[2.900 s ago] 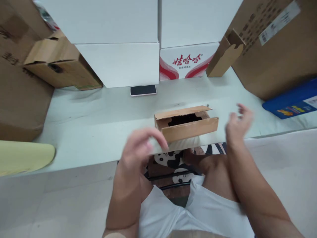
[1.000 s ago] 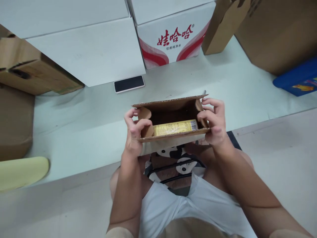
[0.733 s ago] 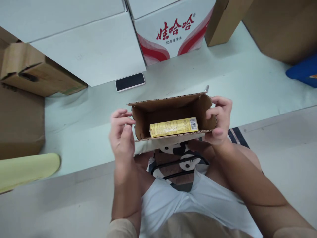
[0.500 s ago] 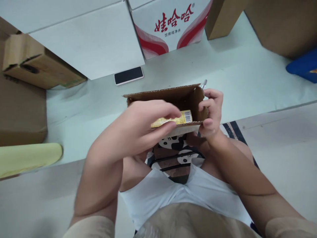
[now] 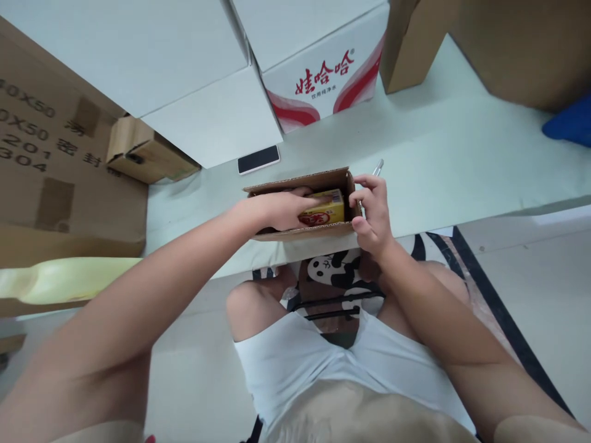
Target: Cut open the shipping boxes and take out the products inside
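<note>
A small open brown cardboard box point(image 5: 295, 183) sits at the near edge of the pale green table point(image 5: 443, 166). Inside it lies a yellow packet point(image 5: 325, 209) with a red label. My left hand point(image 5: 277, 209) reaches into the box from the left, fingers closed on the packet. My right hand point(image 5: 373, 212) grips the box's right end wall, thumb on the near side and fingers curled over the rim. A thin clear pen-like thing point(image 5: 378, 166) lies just behind my right hand.
A phone point(image 5: 258, 159) lies face up behind the box. White cartons point(image 5: 207, 117) and one with red print point(image 5: 327, 80) stand along the back. Brown cartons stand at the left point(image 5: 60, 178) and back right point(image 5: 521, 49). A blue pack point(image 5: 570, 123) lies far right, a yellow roll point(image 5: 64, 280) at left.
My left hand let go of the box's left end, reached inside and took the yellow packet, turning it so its red label shows. My right hand stayed on the box's right end.
</note>
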Demonstrator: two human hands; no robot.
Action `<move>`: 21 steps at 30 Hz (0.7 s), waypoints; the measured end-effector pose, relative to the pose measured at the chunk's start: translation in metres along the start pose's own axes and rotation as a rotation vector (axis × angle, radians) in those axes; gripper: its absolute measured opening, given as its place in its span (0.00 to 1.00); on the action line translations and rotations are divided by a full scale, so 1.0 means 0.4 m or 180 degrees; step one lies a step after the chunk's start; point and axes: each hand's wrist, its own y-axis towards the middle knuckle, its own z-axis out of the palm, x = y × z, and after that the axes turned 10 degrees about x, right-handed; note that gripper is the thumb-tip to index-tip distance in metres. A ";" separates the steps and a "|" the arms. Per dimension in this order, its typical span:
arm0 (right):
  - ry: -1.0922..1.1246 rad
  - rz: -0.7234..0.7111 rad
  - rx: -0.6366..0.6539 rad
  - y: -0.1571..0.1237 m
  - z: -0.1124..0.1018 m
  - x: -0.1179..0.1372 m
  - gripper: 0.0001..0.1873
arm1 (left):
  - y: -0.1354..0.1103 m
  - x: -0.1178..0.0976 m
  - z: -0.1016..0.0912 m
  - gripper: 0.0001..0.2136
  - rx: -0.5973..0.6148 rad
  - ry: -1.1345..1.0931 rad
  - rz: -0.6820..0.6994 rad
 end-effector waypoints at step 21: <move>0.0556 0.0898 -0.0297 0.010 0.024 -0.024 0.33 | -0.236 -0.041 -0.084 0.27 -0.2742 -0.3303 0.0120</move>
